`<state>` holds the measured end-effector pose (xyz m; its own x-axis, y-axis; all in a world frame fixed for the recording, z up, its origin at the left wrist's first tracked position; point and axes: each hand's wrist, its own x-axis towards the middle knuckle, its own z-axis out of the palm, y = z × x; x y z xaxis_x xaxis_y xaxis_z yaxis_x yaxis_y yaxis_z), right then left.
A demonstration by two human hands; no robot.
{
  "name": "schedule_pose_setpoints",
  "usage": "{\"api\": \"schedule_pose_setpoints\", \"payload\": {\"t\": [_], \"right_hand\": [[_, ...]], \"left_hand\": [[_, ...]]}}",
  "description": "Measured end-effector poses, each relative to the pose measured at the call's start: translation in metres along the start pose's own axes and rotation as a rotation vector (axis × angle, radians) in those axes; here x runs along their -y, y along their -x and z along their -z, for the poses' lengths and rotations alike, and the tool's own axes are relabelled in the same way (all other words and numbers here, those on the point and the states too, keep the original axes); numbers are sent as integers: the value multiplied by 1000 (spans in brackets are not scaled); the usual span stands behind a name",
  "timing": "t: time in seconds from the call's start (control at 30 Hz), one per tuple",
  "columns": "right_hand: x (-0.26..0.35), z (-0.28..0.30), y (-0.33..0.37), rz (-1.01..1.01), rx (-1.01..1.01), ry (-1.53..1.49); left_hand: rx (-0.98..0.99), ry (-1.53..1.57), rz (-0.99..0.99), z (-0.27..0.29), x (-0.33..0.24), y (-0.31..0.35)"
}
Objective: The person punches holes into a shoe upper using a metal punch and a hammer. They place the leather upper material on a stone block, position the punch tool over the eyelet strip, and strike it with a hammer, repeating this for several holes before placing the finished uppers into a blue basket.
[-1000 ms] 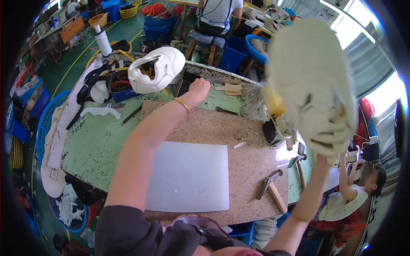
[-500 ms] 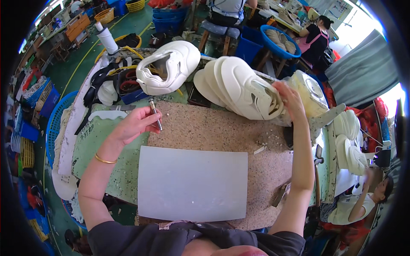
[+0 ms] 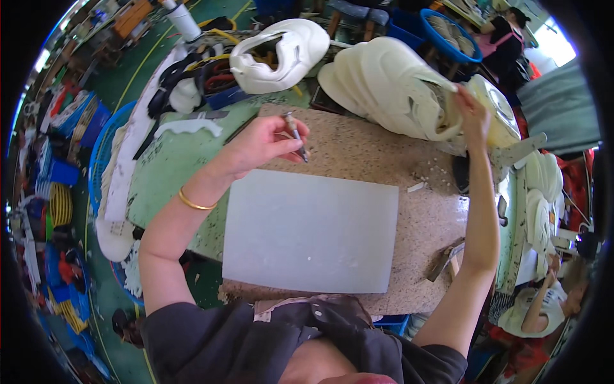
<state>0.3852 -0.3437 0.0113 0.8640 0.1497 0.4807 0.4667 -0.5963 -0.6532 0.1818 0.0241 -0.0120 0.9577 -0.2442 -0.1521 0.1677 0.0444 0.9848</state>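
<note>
Lying nearest the person, a pale sheet [image 3: 311, 232] covers the speckled table [image 3: 432, 217]. Just beyond its far left corner, the left hand [image 3: 262, 144] pinches a thin pen [image 3: 296, 136] between fingers and thumb. Farther right, the right hand [image 3: 472, 112] grips a cream foam shape [image 3: 390, 86]; a white moulded shell [image 3: 278, 54] sits behind.

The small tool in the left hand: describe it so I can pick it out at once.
Start at the pale grey cutting mat on the speckled bench. Just above its top edge, the left hand pinches a thin, dark pen-like tool, the only slim stick among bulky cream moulded pieces.
</note>
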Motion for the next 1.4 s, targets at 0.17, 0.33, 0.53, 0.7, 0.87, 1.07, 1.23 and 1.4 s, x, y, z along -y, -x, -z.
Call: {"api": "schedule_pose_setpoints", "payload": {"t": [0.17, 0.33, 0.53, 0.7, 0.87, 1.07, 1.23, 1.4], "right_hand": [[76, 45, 21, 152, -43, 27], [69, 90, 64, -5, 58, 152], [52, 113, 142, -5, 335, 159], [91, 99, 177, 59, 402, 210], [97, 63, 202, 78, 580, 231], [120, 81, 197, -18, 641, 281], [149, 60, 139, 185, 855, 312], [180, -62, 88, 392, 823, 185]], "left_hand": [[-4, -8, -15, 1, -3, 23], [-68, -577, -171, 9, 18, -3], [-450, -1447, -368, 12, 53, -77], [-584, -1442, -425, 29, 65, -100], [-523, -1427, -487, 46, 66, -92], [-731, -1630, -877, 47, 11, -62], [-848, -1832, -594, 102, -9, -64], [-792, -1327, -443, 150, -61, -46]]}}
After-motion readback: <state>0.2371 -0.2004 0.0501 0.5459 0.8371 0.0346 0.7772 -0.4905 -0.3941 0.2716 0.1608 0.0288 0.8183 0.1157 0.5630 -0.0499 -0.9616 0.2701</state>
